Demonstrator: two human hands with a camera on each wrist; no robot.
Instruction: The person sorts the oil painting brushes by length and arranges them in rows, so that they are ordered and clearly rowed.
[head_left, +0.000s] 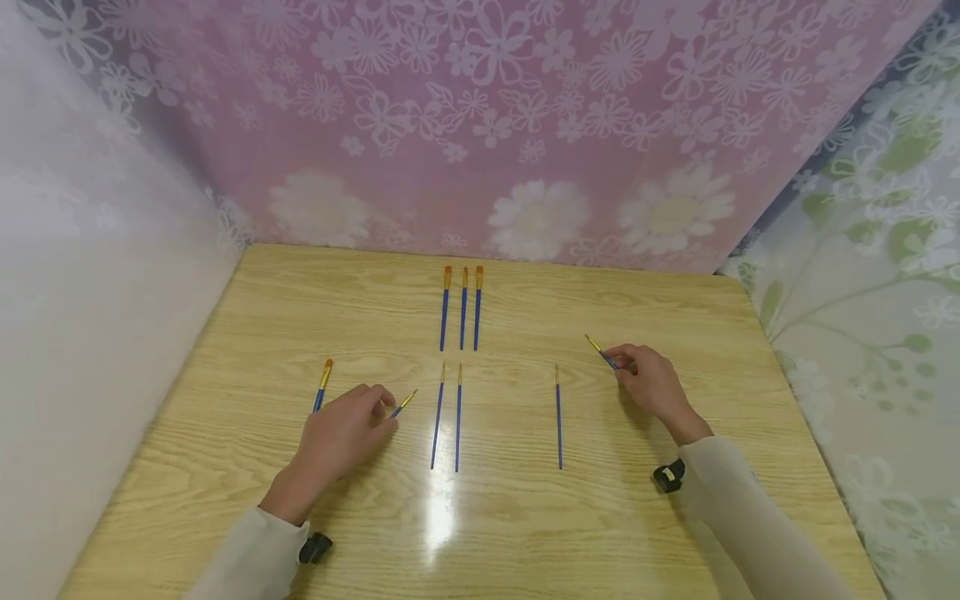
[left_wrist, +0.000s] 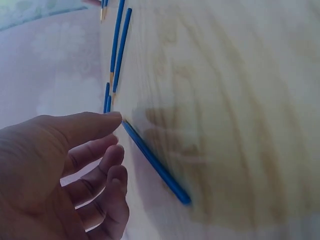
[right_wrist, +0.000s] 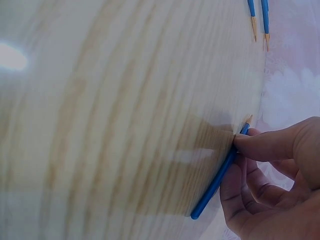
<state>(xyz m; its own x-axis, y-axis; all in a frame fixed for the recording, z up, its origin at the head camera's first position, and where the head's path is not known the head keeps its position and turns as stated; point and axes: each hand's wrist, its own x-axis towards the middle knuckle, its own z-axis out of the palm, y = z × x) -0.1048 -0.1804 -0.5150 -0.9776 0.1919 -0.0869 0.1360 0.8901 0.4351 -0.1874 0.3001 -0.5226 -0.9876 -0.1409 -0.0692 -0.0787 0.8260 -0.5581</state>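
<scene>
In the right wrist view, my right hand [right_wrist: 272,175] pinches a thin blue paintbrush [right_wrist: 212,185] between thumb and fingers. Its gold ferrule and bristles point away to the upper left in the head view. At the left, my left hand [head_left: 341,433] is low over the table, thumb and fingertips apart. Right at its thumb tip is another thin blue paintbrush [left_wrist: 157,162], angled on the tabletop; the hand hides its handle in the head view. Just beyond that hand, a wider paintbrush [head_left: 323,385] with orange bristles shows, its lower end hidden.
Three wider brushes [head_left: 463,308] lie in a row toward the back of the wooden table [head_left: 360,308]. Two thin brushes [head_left: 458,425] lie at the middle, and one thin brush [head_left: 558,421] lies right of them. Floral curtains [head_left: 420,150] border the table's back and sides.
</scene>
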